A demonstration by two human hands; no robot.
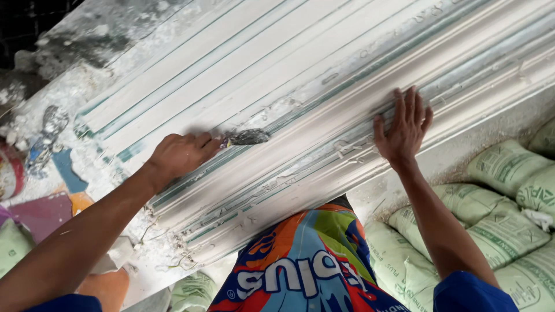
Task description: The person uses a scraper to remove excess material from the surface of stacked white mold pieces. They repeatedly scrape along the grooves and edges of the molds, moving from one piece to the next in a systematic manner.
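A long white plaster moulding point(324, 98) with ridges and green-edged grooves lies across a work surface, running from lower left to upper right. My left hand point(180, 153) grips a small scraper point(245, 137) whose plaster-caked grey blade rests in one of the grooves. My right hand point(404, 126) lies flat and spread on the moulding's near ridge, holding nothing. Both forearms reach in from the bottom of the view.
Stacked pale green sacks point(491, 219) fill the lower right. A plaster-splattered bench top point(52, 133) with coloured patches shows at left. My colourful shorts point(306, 266) are at the bottom centre.
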